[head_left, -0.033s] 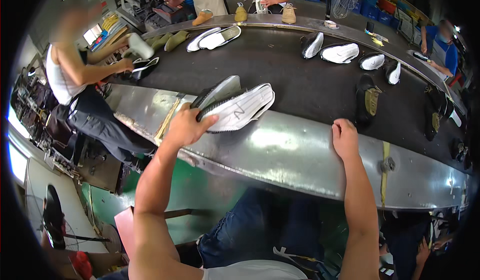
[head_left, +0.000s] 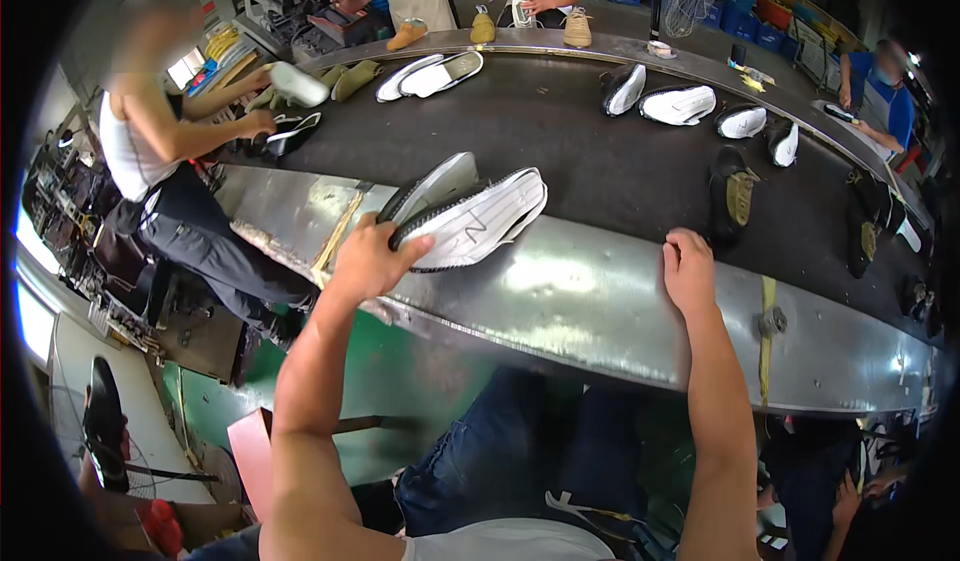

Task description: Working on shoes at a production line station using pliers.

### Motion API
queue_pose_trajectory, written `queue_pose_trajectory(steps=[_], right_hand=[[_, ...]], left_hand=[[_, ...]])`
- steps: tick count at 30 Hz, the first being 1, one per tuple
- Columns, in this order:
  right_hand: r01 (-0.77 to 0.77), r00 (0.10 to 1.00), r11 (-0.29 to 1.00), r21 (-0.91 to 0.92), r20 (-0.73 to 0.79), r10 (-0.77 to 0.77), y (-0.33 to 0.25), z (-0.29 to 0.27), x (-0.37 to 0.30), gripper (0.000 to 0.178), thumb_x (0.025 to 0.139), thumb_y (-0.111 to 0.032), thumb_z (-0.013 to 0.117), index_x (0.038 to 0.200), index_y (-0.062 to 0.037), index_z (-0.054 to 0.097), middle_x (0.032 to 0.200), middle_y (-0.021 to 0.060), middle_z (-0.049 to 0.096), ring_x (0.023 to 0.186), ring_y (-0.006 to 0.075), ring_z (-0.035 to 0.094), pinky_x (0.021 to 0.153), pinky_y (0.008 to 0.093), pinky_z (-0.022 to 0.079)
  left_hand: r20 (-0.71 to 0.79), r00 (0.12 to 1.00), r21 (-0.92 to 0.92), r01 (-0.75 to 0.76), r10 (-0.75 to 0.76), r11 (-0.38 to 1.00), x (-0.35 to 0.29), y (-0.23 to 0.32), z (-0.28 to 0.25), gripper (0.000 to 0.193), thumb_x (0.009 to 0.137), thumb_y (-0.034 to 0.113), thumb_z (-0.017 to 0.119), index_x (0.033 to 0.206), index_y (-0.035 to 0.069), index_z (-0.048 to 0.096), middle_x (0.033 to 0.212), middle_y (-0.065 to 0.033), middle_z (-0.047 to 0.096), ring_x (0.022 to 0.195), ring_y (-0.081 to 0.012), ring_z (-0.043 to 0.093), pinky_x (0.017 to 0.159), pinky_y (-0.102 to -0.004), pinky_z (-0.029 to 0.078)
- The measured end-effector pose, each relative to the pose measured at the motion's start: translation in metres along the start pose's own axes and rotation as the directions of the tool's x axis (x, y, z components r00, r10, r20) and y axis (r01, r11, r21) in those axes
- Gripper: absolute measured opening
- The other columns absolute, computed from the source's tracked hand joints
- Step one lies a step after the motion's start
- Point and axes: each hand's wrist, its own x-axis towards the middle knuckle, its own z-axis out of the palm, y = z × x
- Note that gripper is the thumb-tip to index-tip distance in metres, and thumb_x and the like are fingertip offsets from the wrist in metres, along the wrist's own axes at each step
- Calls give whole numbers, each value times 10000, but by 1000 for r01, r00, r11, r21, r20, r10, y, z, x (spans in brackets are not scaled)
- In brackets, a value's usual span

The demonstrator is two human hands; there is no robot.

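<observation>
My left hand grips the heel end of a shoe upper, thumb on its white underside, fingers behind. The upper lies tilted, stitched dark edge and black pen mark showing. Against its far side leans a second shoe upper, grey-white underneath with a dark side; whether my fingers also hold it is hidden. Both sit over the metal rim and the dark belt. To the right, my right hand rests closed at the rim's inner edge, fingers curled, nothing visible in them.
Pale-bottomed shoe uppers lie at the right back, a dark and olive shoe nearer. White shoe uppers lie at the far left. A co-worker at left handles a white-soled shoe. Others sit along the far rim.
The co-worker at the left has shifted the white-soled shoe slightly rightward and up. My hands and the two shoe uppers stay nearly in place.
</observation>
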Motion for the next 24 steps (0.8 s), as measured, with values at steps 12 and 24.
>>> queue_pose_trajectory(steps=[12,24], right_hand=[[-87,701,996,-8,710,67,-135,-134,-378,411,793,-341,774,1049,-49,638,933,147,643,898,330,644,783,441,528],[-926,218,369,84,915,339,-100,-151,-413,535,766,-159,835,1210,-52,557,985,46,620,828,142,618,741,306,517]], left_hand=[[186,961,218,-245,206,945,14,59,49,915,817,525,705,1416,-97,403,1518,-318,345,1461,-430,270,1196,-494,210],[138,916,-716,-171,378,677,16,91,50,731,862,398,744,1464,98,455,1328,-172,599,1179,-258,595,1019,-376,463]])
